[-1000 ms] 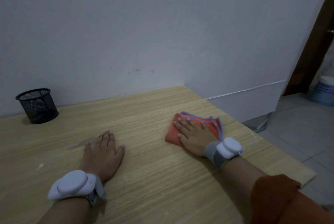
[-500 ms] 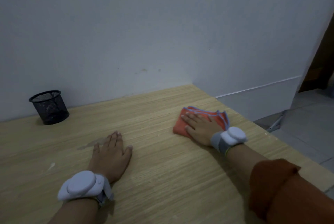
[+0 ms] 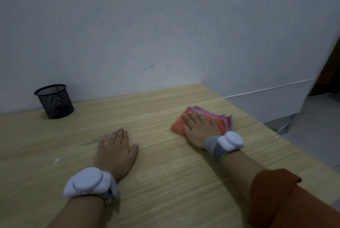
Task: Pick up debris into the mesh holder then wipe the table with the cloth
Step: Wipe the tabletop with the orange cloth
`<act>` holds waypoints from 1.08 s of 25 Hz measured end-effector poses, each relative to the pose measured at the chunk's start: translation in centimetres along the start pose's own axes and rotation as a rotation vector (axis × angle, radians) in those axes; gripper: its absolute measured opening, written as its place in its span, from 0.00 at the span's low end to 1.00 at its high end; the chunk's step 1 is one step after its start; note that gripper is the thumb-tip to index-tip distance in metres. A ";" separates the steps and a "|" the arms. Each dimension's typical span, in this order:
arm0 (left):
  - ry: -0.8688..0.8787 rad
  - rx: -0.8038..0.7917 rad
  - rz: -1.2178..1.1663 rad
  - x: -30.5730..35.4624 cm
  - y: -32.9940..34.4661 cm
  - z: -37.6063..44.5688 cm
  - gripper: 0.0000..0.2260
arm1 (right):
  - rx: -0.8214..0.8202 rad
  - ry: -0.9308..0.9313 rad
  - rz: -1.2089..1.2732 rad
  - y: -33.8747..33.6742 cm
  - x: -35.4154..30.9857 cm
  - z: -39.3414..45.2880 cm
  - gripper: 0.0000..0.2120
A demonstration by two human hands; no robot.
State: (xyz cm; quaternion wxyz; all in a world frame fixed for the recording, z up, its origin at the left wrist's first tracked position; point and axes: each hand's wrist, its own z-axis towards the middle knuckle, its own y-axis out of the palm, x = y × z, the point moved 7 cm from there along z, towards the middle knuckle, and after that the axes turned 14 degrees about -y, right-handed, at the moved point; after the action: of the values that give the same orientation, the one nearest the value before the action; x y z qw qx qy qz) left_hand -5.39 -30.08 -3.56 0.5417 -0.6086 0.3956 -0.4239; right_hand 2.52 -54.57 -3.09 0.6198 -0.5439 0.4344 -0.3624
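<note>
Wooden table (image 3: 165, 163): mesh holder (image 3: 54, 101) far from cloth (image 3: 202, 120).

Right hand (image 3: 199, 129) flat on orange cloth (image 3: 220, 120); left hand (image 3: 116, 151) flat on table (image 3: 165, 172); mesh holder (image 3: 54, 101) far left, by wall.

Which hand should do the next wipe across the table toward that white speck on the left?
The right hand: it lies flat on the orange cloth, pressing it to the table. The left hand is nearer the white speck but rests bare, palm down, holding nothing.
</note>
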 end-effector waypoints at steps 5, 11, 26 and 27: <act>-0.017 0.010 0.011 -0.1 -0.2 -0.3 0.29 | -0.033 -0.369 -0.040 1.0 -8.1 1.4 0.25; -0.001 -0.018 -0.020 -0.1 -0.2 -0.5 0.28 | 0.019 0.014 -0.025 0.0 2.2 4.4 0.26; -0.006 0.009 0.003 -0.2 0.2 0.0 0.29 | 0.023 -0.278 -0.082 0.3 -2.3 -11.4 0.26; -0.005 0.008 0.004 -0.2 0.2 0.1 0.29 | 0.034 -0.218 -0.090 0.0 -0.6 -11.9 0.26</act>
State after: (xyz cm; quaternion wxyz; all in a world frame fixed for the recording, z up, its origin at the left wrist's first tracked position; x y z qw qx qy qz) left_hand -5.39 -29.89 -3.81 0.5461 -0.6066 0.3938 -0.4228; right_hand -8.83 -58.27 -3.33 0.6556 -0.5884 0.3334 -0.3360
